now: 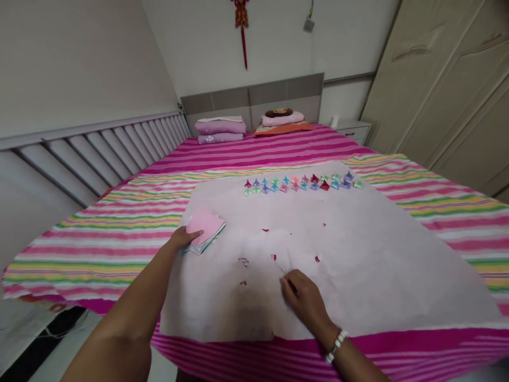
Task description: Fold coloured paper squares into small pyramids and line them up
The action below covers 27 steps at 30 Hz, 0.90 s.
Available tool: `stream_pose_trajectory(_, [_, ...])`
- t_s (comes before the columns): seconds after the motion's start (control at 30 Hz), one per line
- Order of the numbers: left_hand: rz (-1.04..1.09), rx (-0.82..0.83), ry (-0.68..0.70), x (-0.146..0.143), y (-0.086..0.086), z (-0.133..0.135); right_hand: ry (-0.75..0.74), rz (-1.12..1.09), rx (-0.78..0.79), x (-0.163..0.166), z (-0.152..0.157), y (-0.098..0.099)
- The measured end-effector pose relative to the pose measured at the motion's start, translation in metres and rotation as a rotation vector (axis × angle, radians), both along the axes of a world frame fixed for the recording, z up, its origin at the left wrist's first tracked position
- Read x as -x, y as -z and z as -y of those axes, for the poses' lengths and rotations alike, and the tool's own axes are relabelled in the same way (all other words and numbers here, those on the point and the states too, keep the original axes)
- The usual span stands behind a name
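Note:
My left hand (183,237) rests on a small stack of coloured paper squares (205,232), pink on top, at the left of a large pale sheet (358,249) spread over the bed; its fingers are closed on the stack's near corner. My right hand (303,296), with a white bead bracelet at the wrist, lies on the sheet near its front edge with the fingers curled under; whether they hold anything is hidden. A row of several small folded paper shapes (302,183) in many colours lies at the far side of the sheet.
The bed carries a pink striped cover (258,151). Folded bedding (220,130) and pillows (283,121) lie at the headboard. A slatted rail (99,151) runs along the left, wardrobe doors (449,85) on the right. Small red paper scraps (273,257) dot the sheet.

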<state>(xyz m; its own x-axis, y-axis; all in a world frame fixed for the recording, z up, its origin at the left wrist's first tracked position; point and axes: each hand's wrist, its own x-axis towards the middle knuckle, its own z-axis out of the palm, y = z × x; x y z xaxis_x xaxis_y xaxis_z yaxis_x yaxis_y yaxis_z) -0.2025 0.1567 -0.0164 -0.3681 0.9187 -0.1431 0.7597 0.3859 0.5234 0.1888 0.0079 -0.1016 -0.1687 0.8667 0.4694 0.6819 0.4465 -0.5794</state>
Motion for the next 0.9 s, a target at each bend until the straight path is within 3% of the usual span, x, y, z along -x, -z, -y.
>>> stream_pose_trajectory(0.33, [0.006, -0.066, 0.014, -0.031, 0.009, 0.006, -0.003, 0.007, 0.007, 0.0, -0.001, 0.001])
stream_pose_trajectory(0.5, [-0.07, -0.215, -0.053, -0.049, 0.007, 0.014, -0.002, 0.006, 0.012, 0.0, 0.0, 0.001])
stream_pose_trajectory(0.6, [-0.052, -0.334, 0.069, -0.06, 0.005, 0.024, -0.003, 0.015, 0.018, 0.0, 0.0, 0.001])
stream_pose_trajectory(0.73, [0.029, -0.326, 0.29, -0.068, 0.008, 0.037, 0.001, 0.019, 0.027, -0.001, -0.001, 0.003])
stream_pose_trajectory(0.9, [0.086, -0.276, 0.327, -0.062, 0.016, 0.045, 0.007, 0.021, 0.031, 0.0, -0.001, 0.003])
